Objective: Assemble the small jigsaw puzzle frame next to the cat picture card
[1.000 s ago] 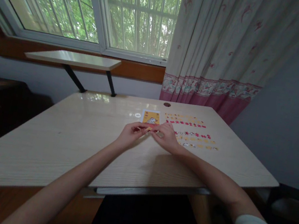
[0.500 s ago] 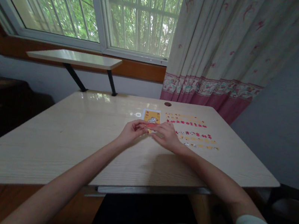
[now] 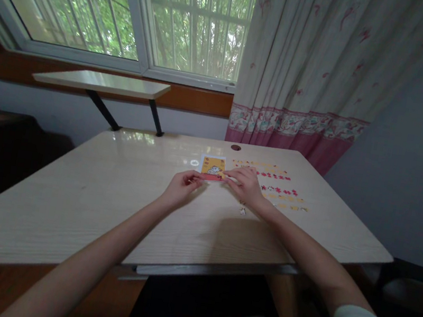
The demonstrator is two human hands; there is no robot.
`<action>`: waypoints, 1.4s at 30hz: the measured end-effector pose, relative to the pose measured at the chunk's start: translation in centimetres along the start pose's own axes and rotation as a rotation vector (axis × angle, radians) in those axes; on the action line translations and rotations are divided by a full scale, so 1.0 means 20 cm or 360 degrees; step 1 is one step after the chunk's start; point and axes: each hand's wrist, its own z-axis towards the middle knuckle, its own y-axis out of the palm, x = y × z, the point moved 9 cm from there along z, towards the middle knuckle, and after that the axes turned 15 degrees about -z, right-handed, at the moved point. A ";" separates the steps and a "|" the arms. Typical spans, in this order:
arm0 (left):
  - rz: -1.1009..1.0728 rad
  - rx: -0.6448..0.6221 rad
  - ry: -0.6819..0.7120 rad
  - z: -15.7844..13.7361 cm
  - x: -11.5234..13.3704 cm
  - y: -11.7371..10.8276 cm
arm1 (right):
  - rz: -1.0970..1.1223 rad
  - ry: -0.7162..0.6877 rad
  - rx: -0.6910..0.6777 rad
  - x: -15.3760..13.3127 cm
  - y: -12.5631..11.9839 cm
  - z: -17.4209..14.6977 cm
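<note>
My left fingers (image 3: 194, 177) at lower-left corner of picture card (image 3: 213, 165), right fingers (image 3: 234, 177) at lower-right, probably steadying it between them; cannot tell if pinching. Right of fingers: small pieces (image 3: 281, 177) rowed on desk (image 3: 109, 196), seemingly colour-sorted for finding.

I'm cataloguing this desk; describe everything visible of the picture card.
The picture card looks like paper or board: orange-yellow, with a white animal figure, pale edging and a red near strip. It seems flat on the desk, between the left hand and right hand, both at its near end; exact contact is hard to tell.
</note>
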 end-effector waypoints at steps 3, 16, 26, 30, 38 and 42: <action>0.0082 -0.0007 0.0011 0.00 0.00 -0.01 | -0.0008 -0.0006 -0.0014 0.01 0.00 0.00; 0.1263 -0.0376 0.0372 -0.03 0.04 0.02 | -0.0058 0.0057 -0.0658 0.15 0.29 -0.10; 0.1538 -0.0488 0.0310 -0.03 -0.06 0.02 | -0.0038 0.0084 -0.0748 0.16 0.30 -0.11; 0.1540 -0.0490 0.0259 -0.04 -0.09 0.01 | -0.0032 0.0108 -0.0749 0.15 0.30 -0.11; 0.1672 -0.0517 0.0217 -0.04 -0.11 0.01 | -0.0057 0.0096 -0.0747 0.14 0.29 -0.11; 0.1650 -0.0504 0.0207 -0.04 -0.11 0.00 | -0.0054 0.0094 -0.0756 0.14 0.29 -0.11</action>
